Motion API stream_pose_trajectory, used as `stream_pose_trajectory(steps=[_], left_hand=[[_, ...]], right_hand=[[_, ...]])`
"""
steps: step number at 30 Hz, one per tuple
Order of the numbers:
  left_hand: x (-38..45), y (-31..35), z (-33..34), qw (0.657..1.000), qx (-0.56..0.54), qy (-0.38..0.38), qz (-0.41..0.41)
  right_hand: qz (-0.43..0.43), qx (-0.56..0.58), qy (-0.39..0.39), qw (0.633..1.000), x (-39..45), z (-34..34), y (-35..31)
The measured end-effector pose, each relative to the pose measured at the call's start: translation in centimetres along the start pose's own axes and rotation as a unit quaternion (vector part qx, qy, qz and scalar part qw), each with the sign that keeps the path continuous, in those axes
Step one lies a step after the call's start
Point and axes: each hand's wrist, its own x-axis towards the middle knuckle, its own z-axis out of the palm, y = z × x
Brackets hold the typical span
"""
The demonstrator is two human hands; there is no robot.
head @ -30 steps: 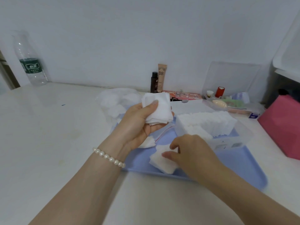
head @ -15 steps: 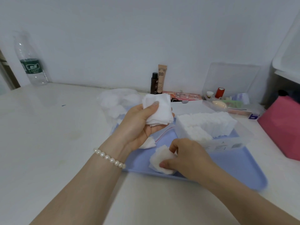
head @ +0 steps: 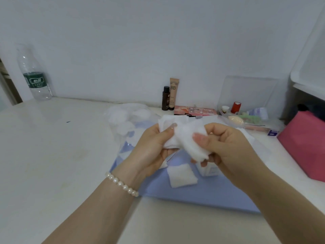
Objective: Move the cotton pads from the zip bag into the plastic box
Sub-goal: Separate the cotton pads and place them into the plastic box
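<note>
Our right hand (head: 226,147) has come up off the blue tray (head: 202,192) with the pads it gathered there and now meets our left hand (head: 153,147) in the air, so the two lots are joining into one bundle of cotton pads (head: 184,138) for the plastic box (head: 208,170), which sits mostly hidden behind our right hand. Both hands pinch the bundle, thumbs on top. Its long axis seems to run left to right, though blur makes the edges uncertain. One pad (head: 182,175) lies on the tray below; the zip bag (head: 126,118) lies beyond, with pads inside.
</note>
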Motion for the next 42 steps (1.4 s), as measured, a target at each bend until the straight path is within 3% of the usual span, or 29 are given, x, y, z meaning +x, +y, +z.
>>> stream_pose_trajectory(steps=[3,11,17,19,23,26,28,30,32,34,35,38,42], left_hand=[[-0.5,-1.1,0.9,0.999,0.005,-0.033,-0.005],[-1.0,-2.0,1.9,0.998,-0.025,-0.043,-0.04],[-1.2,-2.0,2.4,0.992,-0.084,-0.045,-0.081],[-1.4,-2.0,2.3,0.994,-0.056,-0.061,-0.064],[-1.7,-2.0,2.2,0.997,0.022,-0.059,-0.034],[-1.4,-0.9,1.8,0.999,-0.036,-0.021,-0.022],[-1.0,0.2,1.2,0.998,-0.054,0.016,0.013],[-0.7,1.1,0.7,0.997,-0.027,0.054,0.053],[-0.6,1.6,0.2,0.995,-0.018,0.075,0.063],[-0.6,1.7,0.1,0.995,-0.023,0.074,0.055],[-0.6,1.7,0.1,0.996,-0.02,0.07,0.049],[-0.6,1.4,0.2,0.998,-0.011,0.054,0.04],[-0.7,1.2,0.3,0.999,-0.015,0.045,0.026]], right_hand=[[-0.018,0.024,0.05,0.998,0.1,0.2,0.8],[-0.118,-0.148,0.134,0.973,0.1,0.8,2.9],[-0.126,-0.305,0.174,0.928,0.0,1.0,3.6],[-0.13,-0.322,0.172,0.922,-0.1,1.1,3.4],[-0.119,-0.283,0.156,0.939,-0.1,1.2,3.3],[-0.113,-0.174,0.172,0.963,0.2,0.8,2.8],[-0.124,-0.198,0.165,0.958,0.1,0.5,2.9],[-0.167,-0.334,0.119,0.92,0.1,0.4,3.4],[-0.175,-0.524,-0.008,0.833,-0.2,0.9,3.9],[-0.118,-0.651,-0.127,0.739,-0.4,1.2,4.7],[-0.099,-0.672,-0.151,0.718,-0.4,1.2,4.9],[-0.102,-0.679,-0.163,0.708,0.0,1.1,5.7],[-0.19,-0.687,-0.138,0.688,0.3,0.6,6.9]])
